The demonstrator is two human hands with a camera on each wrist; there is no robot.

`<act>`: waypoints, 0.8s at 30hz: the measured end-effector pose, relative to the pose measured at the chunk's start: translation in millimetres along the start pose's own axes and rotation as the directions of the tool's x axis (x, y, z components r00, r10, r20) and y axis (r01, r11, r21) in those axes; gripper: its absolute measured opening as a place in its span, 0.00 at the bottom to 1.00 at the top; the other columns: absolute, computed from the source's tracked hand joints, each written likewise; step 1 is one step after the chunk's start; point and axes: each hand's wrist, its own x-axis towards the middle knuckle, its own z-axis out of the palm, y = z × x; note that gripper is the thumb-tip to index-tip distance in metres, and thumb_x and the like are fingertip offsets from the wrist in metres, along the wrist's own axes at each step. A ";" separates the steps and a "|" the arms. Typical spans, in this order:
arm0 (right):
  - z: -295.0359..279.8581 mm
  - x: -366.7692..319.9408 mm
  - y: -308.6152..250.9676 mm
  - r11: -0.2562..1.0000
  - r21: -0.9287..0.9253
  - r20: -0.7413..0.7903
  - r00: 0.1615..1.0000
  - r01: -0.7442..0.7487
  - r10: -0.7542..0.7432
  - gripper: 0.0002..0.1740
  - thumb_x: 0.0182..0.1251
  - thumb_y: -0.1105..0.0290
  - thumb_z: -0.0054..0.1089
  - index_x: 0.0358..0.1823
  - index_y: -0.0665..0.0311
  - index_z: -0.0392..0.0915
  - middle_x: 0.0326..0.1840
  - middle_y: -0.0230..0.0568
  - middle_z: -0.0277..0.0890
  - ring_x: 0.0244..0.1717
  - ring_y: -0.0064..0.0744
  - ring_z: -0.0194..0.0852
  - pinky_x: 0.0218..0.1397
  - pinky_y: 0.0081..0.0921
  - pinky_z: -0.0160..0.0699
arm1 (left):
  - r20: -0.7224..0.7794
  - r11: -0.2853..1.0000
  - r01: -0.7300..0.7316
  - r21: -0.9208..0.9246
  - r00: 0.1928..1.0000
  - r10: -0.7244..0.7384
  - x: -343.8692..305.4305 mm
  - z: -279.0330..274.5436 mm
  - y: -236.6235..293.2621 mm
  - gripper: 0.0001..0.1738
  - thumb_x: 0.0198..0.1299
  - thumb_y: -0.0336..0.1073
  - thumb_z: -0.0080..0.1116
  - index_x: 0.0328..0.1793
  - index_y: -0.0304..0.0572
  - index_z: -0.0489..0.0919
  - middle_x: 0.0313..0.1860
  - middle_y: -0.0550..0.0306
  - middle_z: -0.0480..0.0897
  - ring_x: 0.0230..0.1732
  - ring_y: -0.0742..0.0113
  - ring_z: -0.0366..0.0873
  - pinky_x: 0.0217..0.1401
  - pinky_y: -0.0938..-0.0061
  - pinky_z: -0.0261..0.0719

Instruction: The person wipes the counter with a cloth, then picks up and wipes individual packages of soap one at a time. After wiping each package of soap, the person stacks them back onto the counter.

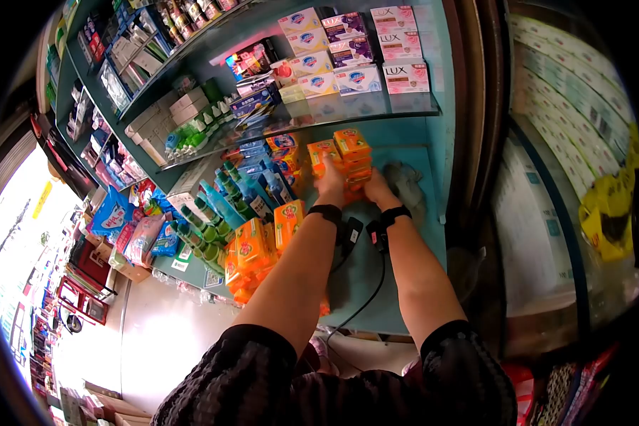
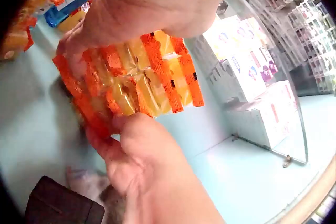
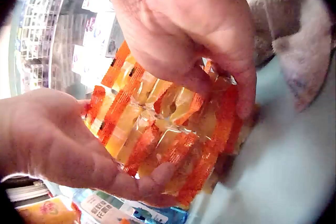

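Observation:
Both hands hold a stack of orange-wrapped soap packs [image 1: 353, 167] between them, low over the teal counter beneath the glass shelf. My left hand [image 1: 330, 186] grips the stack's left side, and my right hand [image 1: 380, 192] its right side. Seen from the left wrist, the packs [image 2: 131, 77] show crimped orange ends and yellow sides, with the left hand [image 2: 152, 3] above and the right hand [image 2: 152, 166] below. In the right wrist view, the right hand [image 3: 189, 24] curls over the packs [image 3: 157, 124], while the left hand [image 3: 68, 140] supports the other side.
More orange packs [image 1: 252, 245] are piled at the counter's front left, beside green and blue bottles [image 1: 224, 202]. White soap boxes [image 1: 356, 79] stand on the glass shelf above. A crumpled plastic bag [image 1: 407, 186] lies right of the hands. A black cable [image 1: 366, 303] crosses the counter.

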 end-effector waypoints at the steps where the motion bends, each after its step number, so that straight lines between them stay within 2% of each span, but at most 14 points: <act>1: -8.8 -18.5 -10.7 0.998 -0.059 -0.026 0.999 -0.032 0.030 0.26 0.65 0.75 0.53 0.65 0.65 0.63 0.60 0.58 0.72 0.60 0.56 0.70 0.59 0.40 0.71 | -0.033 0.998 -0.024 0.058 0.999 0.026 6.4 -2.7 -8.4 0.57 0.50 0.76 0.54 0.71 0.35 0.59 0.64 0.38 0.70 0.54 0.43 0.79 0.49 0.46 0.82; 3: -16.9 -43.5 -23.5 0.989 -0.124 -0.057 0.996 -0.080 0.073 0.26 0.65 0.75 0.53 0.65 0.65 0.63 0.60 0.59 0.72 0.60 0.57 0.70 0.58 0.42 0.72 | -0.097 0.983 -0.069 0.173 0.992 0.086 10.3 -11.0 -20.1 0.55 0.52 0.75 0.53 0.72 0.37 0.58 0.64 0.39 0.70 0.56 0.44 0.78 0.50 0.46 0.81; 5: -24.2 -63.5 -20.8 0.983 -0.141 -0.065 0.992 -0.121 0.112 0.27 0.65 0.77 0.52 0.66 0.64 0.62 0.59 0.60 0.72 0.59 0.59 0.70 0.58 0.44 0.72 | 0.209 1.000 -0.012 0.011 0.978 0.009 3.5 -26.3 -33.4 0.54 0.54 0.75 0.51 0.73 0.38 0.58 0.65 0.41 0.70 0.58 0.45 0.77 0.53 0.49 0.80; 6: -25.5 -64.6 -0.9 0.997 -0.021 -0.024 0.997 -0.079 0.079 0.28 0.65 0.78 0.51 0.67 0.63 0.62 0.59 0.60 0.71 0.59 0.60 0.70 0.58 0.44 0.72 | 0.358 0.997 0.035 -0.064 0.934 -0.010 -4.1 -35.0 -40.1 0.53 0.55 0.74 0.49 0.74 0.38 0.58 0.66 0.42 0.70 0.59 0.45 0.76 0.55 0.50 0.79; 7: -23.3 -57.6 31.0 0.994 0.102 0.013 0.999 -0.039 0.038 0.28 0.64 0.79 0.50 0.68 0.62 0.61 0.60 0.60 0.71 0.59 0.60 0.70 0.57 0.44 0.72 | 0.482 0.989 0.050 -0.141 0.876 0.025 0.5 -41.8 -55.0 0.53 0.55 0.74 0.48 0.74 0.38 0.58 0.66 0.43 0.70 0.59 0.46 0.76 0.56 0.52 0.78; 9: -27.5 -61.6 35.8 0.985 0.164 0.029 0.998 0.058 -0.063 0.29 0.64 0.81 0.48 0.69 0.61 0.61 0.61 0.59 0.70 0.59 0.60 0.70 0.57 0.45 0.73 | 0.696 0.951 0.092 -0.295 0.703 0.148 22.5 -43.4 -87.2 0.53 0.56 0.74 0.47 0.74 0.38 0.58 0.67 0.44 0.70 0.60 0.46 0.75 0.59 0.55 0.77; 10: -32.4 -82.1 32.7 0.990 0.100 0.020 0.994 0.101 -0.103 0.30 0.64 0.82 0.47 0.69 0.61 0.60 0.62 0.59 0.70 0.59 0.59 0.70 0.56 0.45 0.73 | 0.634 0.958 0.023 -0.284 0.754 0.170 10.8 -49.3 -95.8 0.55 0.56 0.75 0.47 0.74 0.34 0.58 0.66 0.47 0.71 0.60 0.48 0.76 0.59 0.55 0.77; 13: -42.9 -123.9 16.7 0.998 0.023 0.033 0.998 0.059 -0.059 0.29 0.64 0.84 0.43 0.68 0.63 0.62 0.60 0.51 0.72 0.55 0.48 0.74 0.49 0.38 0.78 | 0.430 0.997 -0.081 0.019 0.901 0.065 -21.5 -73.8 -95.5 0.54 0.56 0.73 0.49 0.73 0.31 0.58 0.66 0.45 0.71 0.59 0.51 0.76 0.58 0.59 0.78; 16: -53.1 -164.8 -9.6 0.993 0.086 0.054 0.996 -0.081 0.076 0.27 0.63 0.86 0.41 0.65 0.64 0.65 0.58 0.44 0.74 0.50 0.36 0.78 0.40 0.30 0.82 | 0.366 0.993 -0.115 -0.007 0.924 0.110 -72.4 -82.6 -97.9 0.56 0.56 0.71 0.52 0.73 0.28 0.55 0.64 0.43 0.71 0.59 0.54 0.77 0.58 0.64 0.78; 18: -58.1 -202.5 -53.6 0.953 0.244 0.072 0.983 -0.180 0.167 0.26 0.64 0.85 0.42 0.64 0.64 0.66 0.56 0.44 0.75 0.46 0.34 0.79 0.38 0.29 0.81 | 0.405 0.993 -0.118 -0.003 0.908 0.109 -72.5 -93.5 -107.3 0.58 0.55 0.71 0.53 0.74 0.27 0.52 0.64 0.40 0.71 0.59 0.54 0.76 0.59 0.64 0.77; 21: -69.0 -241.8 -89.1 0.977 -0.077 0.110 0.972 -0.201 0.208 0.24 0.65 0.81 0.44 0.64 0.65 0.65 0.50 0.42 0.78 0.40 0.31 0.79 0.34 0.26 0.79 | 0.416 0.990 -0.122 0.072 0.906 0.081 -98.0 -111.2 -107.0 0.60 0.55 0.72 0.53 0.75 0.28 0.46 0.66 0.38 0.68 0.62 0.53 0.74 0.61 0.62 0.74; 24: -75.1 -273.5 -90.6 0.965 -0.158 0.110 0.967 -0.210 0.229 0.22 0.66 0.78 0.48 0.63 0.66 0.66 0.45 0.40 0.79 0.35 0.28 0.77 0.32 0.24 0.76 | 0.413 0.979 -0.110 0.173 0.910 0.030 -139.0 -132.4 -103.9 0.61 0.55 0.72 0.52 0.76 0.29 0.43 0.69 0.37 0.63 0.66 0.52 0.68 0.65 0.60 0.70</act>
